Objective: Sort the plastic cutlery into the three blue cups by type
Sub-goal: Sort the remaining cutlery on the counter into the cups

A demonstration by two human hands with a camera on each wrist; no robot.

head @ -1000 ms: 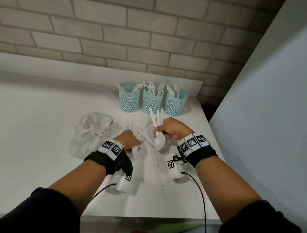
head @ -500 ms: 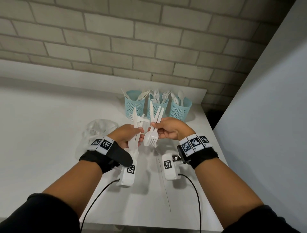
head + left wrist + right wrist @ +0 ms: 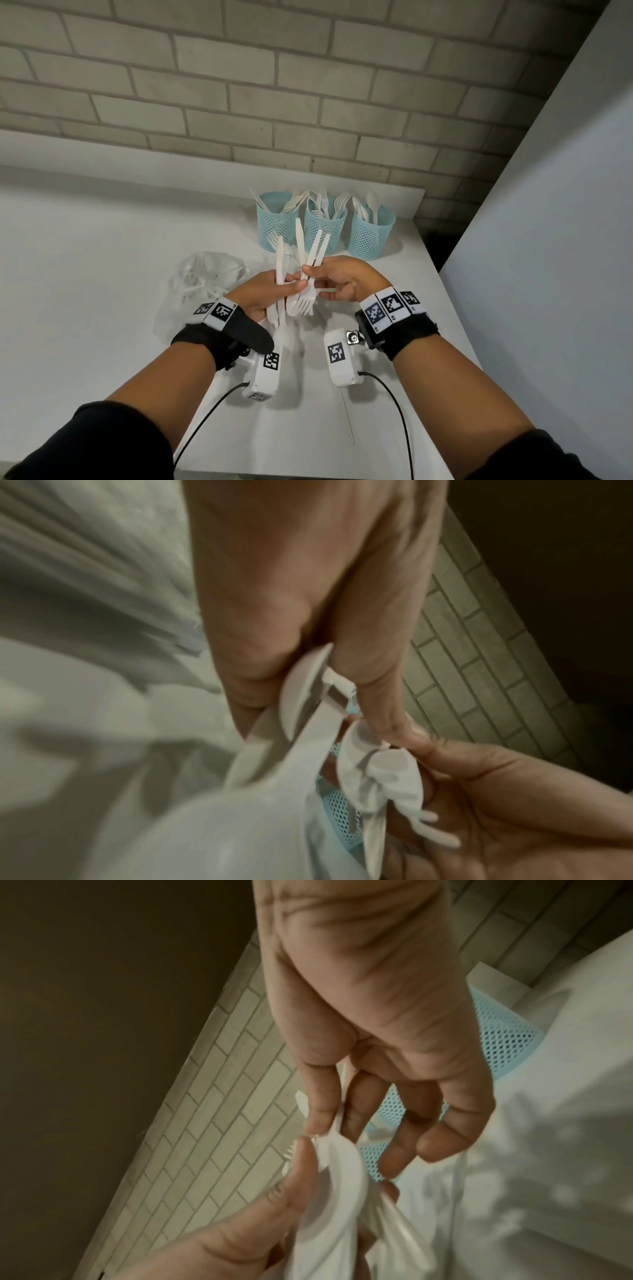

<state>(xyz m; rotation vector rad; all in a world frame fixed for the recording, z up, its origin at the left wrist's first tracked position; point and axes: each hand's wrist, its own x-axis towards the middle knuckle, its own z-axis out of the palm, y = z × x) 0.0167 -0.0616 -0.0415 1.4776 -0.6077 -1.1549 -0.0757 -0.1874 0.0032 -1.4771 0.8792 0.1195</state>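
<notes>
My left hand [image 3: 263,294] and right hand [image 3: 337,279] each grip white cutlery [image 3: 306,263], thumbs touching. Three blue cups [image 3: 323,233] stand beyond, near the table's right edge [image 3: 431,260].

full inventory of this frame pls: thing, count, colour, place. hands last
Mesh cups: three, light blue, row at the table's far edge, each holding white cutlery.
Held cutlery: several pieces, white, exact count unclear, two bunches above the table in front of the cups.
Plastic bag: one, clear, crumpled on the table left of the hands.
Table: one, white.
Brick wall: pale grey, behind the table.
Left hand: grips one bunch.
Right hand: pinches the other bunch, forks among it.
</notes>
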